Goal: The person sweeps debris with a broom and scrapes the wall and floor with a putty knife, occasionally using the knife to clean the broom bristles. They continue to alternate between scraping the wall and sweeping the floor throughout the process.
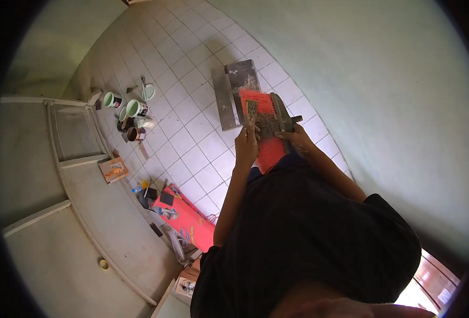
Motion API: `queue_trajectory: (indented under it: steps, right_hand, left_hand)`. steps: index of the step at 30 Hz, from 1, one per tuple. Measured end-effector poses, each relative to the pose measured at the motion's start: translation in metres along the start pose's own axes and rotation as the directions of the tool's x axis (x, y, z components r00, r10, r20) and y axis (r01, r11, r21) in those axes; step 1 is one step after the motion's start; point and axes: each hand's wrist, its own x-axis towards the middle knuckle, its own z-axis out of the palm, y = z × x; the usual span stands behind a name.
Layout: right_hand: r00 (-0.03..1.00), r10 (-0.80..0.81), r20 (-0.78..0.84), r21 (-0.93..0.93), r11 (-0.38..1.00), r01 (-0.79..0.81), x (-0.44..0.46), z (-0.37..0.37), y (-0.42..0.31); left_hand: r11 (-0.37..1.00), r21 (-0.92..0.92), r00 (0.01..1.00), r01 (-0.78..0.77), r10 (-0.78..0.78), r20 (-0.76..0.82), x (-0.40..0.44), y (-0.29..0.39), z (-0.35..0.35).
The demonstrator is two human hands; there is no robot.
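Observation:
My left hand is closed around a small flat tool with a dirty, speckled end, perhaps a brush or a scraper. That end lies against the red bristles of a broom head. Grey dust and fluff are matted in the middle of the bristles. On the other side, my right hand grips the broom head by its dark block, near a short stub. Just beyond, a grey metal dustpan-like piece with dusty surfaces is on the tiled floor.
Paint buckets, lids and tools stand on the floor at the left. A red printed item lies lower left beside wooden panels. A pale green wall rises close on the right.

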Motion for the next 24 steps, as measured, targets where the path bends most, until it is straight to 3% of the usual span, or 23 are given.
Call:
queue_trajectory:
  steps: [4, 6, 12, 17, 21, 24]
  right_hand:
    - [0.999, -0.021, 0.028, 0.053, 0.998, 0.019, 0.031, 0.009, -0.031]
    - [1.0, 0.007, 0.009, -0.004, 1.0, -0.007, 0.048, 0.01, -0.041]
    - [0.999, 0.022, -0.038, 0.021, 1.0, -0.022, 0.126, 0.013, -0.082]
    - [1.0, -0.013, -0.014, 0.011, 1.0, 0.013, 0.223, 0.01, -0.149]
    - [0.995, 0.049, 0.083, -0.008, 0.999, -0.049, 0.28, 0.003, -0.197]
    - [0.986, 0.059, 0.154, -0.058, 0.997, -0.051, 0.299, 0.01, -0.221]
  left_hand:
    - [1.0, -0.016, 1.0, -0.017, 0.017, -0.009, 0.055, 0.009, -0.006]
    - [1.0, -0.027, 1.0, -0.004, 0.004, 0.009, 0.086, 0.015, -0.007]
    - [0.998, 0.067, 0.995, -0.003, -0.004, 0.099, 0.181, 0.043, -0.003]
    - [0.989, 0.113, 0.995, -0.097, 0.1, -0.025, 0.26, 0.075, -0.004]
    - [0.993, 0.119, 0.999, -0.017, 0.022, -0.041, 0.303, 0.123, -0.004]
    - [0.978, 0.162, 0.983, -0.134, 0.151, -0.102, 0.309, 0.142, -0.008]
